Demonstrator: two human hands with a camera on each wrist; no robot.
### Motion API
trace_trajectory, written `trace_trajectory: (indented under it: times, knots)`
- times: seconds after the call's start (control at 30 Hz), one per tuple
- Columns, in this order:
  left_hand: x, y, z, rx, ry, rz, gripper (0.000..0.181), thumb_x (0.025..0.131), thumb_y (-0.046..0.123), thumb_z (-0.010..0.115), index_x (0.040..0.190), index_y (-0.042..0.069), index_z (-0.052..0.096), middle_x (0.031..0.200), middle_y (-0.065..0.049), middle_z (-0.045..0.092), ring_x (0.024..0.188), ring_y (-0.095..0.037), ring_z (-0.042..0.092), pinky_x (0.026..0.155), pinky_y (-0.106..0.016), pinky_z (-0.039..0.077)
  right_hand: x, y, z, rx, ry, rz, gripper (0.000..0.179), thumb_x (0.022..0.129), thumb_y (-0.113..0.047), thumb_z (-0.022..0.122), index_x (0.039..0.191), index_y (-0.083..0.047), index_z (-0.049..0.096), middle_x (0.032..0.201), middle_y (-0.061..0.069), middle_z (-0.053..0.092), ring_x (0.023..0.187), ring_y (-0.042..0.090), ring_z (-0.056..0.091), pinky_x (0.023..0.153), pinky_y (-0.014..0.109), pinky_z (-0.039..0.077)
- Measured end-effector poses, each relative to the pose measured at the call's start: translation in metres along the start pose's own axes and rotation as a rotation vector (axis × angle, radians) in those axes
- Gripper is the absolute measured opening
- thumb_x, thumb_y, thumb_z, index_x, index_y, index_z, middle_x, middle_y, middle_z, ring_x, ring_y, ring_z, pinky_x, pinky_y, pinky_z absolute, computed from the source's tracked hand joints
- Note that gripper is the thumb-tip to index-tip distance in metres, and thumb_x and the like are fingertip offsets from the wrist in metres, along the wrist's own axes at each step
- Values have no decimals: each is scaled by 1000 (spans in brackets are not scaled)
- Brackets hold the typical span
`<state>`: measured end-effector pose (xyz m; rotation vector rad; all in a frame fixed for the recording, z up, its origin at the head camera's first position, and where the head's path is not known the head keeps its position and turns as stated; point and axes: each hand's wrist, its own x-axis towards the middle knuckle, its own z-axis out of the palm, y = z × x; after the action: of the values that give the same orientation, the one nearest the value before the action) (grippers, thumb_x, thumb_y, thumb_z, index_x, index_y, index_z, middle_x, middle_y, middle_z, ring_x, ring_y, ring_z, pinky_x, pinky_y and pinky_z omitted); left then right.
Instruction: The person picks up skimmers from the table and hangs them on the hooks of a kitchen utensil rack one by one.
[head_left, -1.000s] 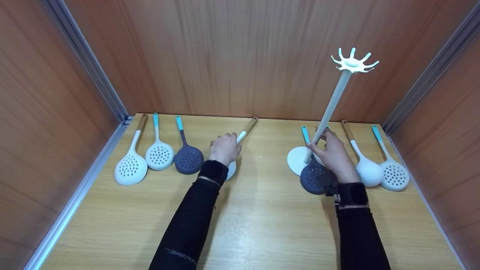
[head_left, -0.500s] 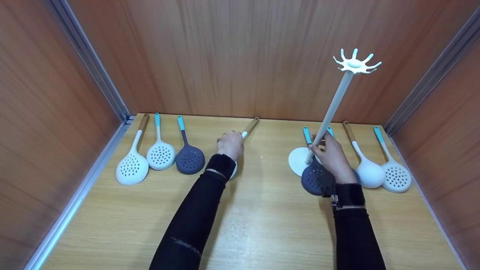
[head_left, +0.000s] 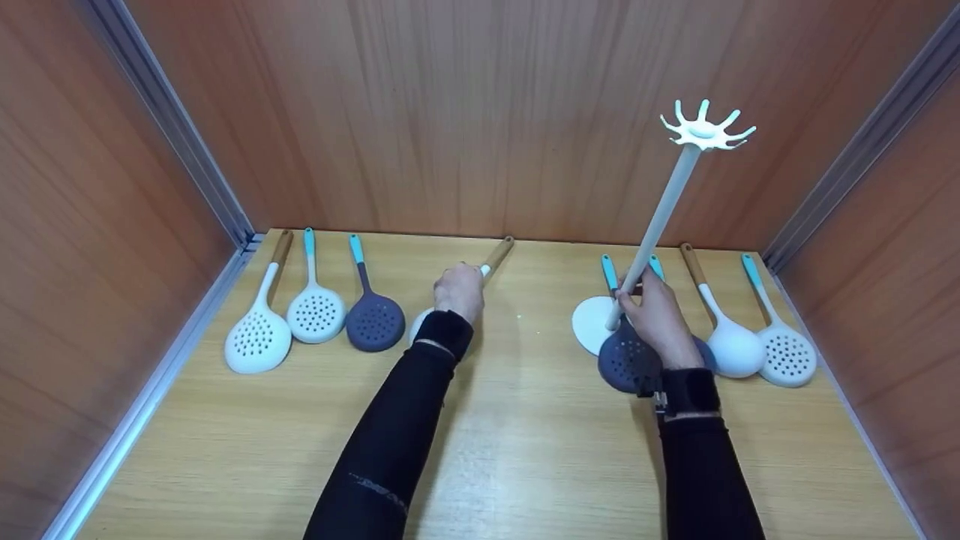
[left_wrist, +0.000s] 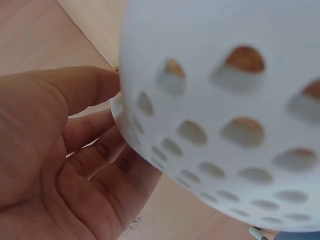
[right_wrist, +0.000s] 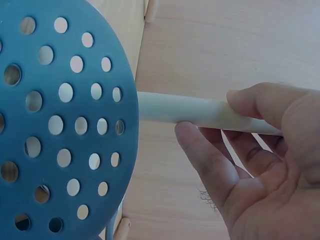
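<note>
My left hand [head_left: 459, 291] holds a white slotted skimmer by its neck, below the wooden handle [head_left: 498, 255]. The skimmer's perforated head [left_wrist: 210, 100] fills much of the left wrist view; in the head view my wrist covers most of it. My right hand [head_left: 658, 315] grips the lower post [head_left: 666, 206] of a white utensil stand, thumb on one side and fingers on the other. Spoked hooks [head_left: 703, 133] top the stand, and a round white base [head_left: 591, 324] lies under it. A dark skimmer [head_left: 624, 360] is beside the post, its holed head [right_wrist: 75, 115] large in the right wrist view.
To the left lie a wooden-handled white skimmer [head_left: 257, 341], a blue-handled white one [head_left: 316, 313] and a dark one [head_left: 375, 322]. On the right are a white ladle [head_left: 735, 349] and another white skimmer [head_left: 787, 356]. Wood-grain panels [head_left: 450, 112] wall the table [head_left: 525, 442] at back and sides.
The skimmer head has swung from the right of my left wrist to its left, while the handle end has barely shifted. My right hand keeps its grip on the post.
</note>
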<state>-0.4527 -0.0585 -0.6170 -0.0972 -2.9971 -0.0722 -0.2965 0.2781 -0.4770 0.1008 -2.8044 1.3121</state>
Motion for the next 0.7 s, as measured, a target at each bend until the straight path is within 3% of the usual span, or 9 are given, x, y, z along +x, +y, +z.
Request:
trace_trajectory:
  times: [0.3,0.4,0.43,0.57,0.63,0.7]
  knots:
    - [6,0,0,-17,-7,-1,13,109,12,73,108,14,86,106,-8,84,94,-27,85,64,-44,70,0,-2,2,-8,-14,22,27,122,-9,57,146,4,53,152,31,64,157,54,60,129,71,55]
    - [2,1,-11,-34,-37,-6,14,110,10,72,113,12,85,111,-11,84,97,-28,83,68,-46,70,0,-1,3,-10,-6,17,27,122,-8,57,145,5,53,150,31,64,155,54,61,128,70,56]
    - [-4,3,-22,-38,-60,-9,14,110,10,73,116,12,85,114,-11,84,100,-29,84,71,-45,71,0,-1,3,-11,-3,14,27,122,-8,57,145,5,53,150,31,64,154,54,62,127,70,56]
    - [-14,5,-42,-55,-81,-16,16,111,8,72,120,10,85,117,-13,83,103,-30,82,75,-48,71,0,0,3,-15,7,-7,26,122,-7,56,143,6,53,146,31,65,154,55,62,126,71,57]
    - [-15,4,-41,-74,-53,-13,17,111,6,71,117,9,86,115,-14,84,101,-31,84,73,-48,72,0,1,3,-18,18,-24,25,121,-6,56,142,7,53,146,32,65,153,56,62,127,71,57]
    - [-9,-1,-29,-81,-1,-4,16,109,5,71,111,9,86,108,-13,84,95,-30,84,70,-48,72,1,1,3,-23,28,-38,25,120,-5,57,141,8,54,145,33,66,152,57,63,128,72,55]
